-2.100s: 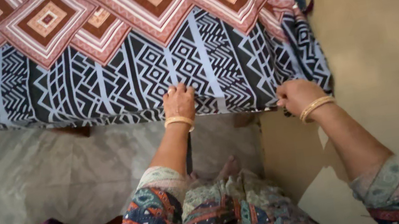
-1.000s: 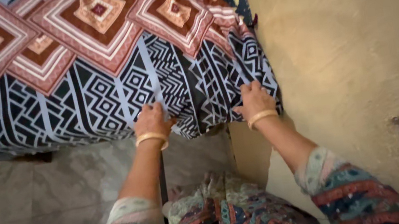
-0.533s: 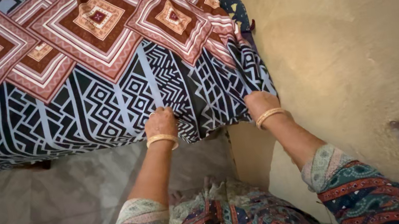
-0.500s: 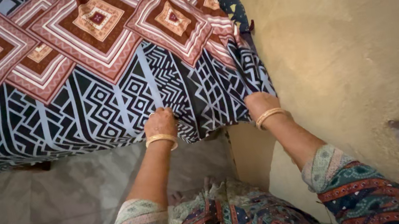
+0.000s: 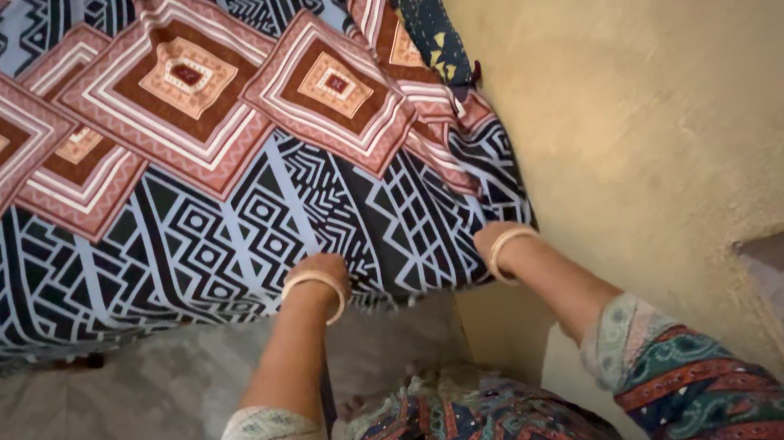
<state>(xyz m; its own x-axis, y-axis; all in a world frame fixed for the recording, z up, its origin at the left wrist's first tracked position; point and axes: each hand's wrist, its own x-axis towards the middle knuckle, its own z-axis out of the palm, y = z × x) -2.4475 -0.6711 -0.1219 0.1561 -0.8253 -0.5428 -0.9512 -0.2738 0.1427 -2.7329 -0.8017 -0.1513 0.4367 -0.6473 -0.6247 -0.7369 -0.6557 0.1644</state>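
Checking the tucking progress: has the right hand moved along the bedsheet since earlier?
Yes. The right hand went from beside the bedsheet corner to under its hanging edge.

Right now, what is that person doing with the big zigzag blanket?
A person stands at the edge of a bed by a tan wall. Both hands are at the hanging edge of the patterned bedsheet: the left hand presses against it and the right hand is near the corner. The fingers look tucked under the cloth, so the grip is hidden. A bangle shows on each wrist.
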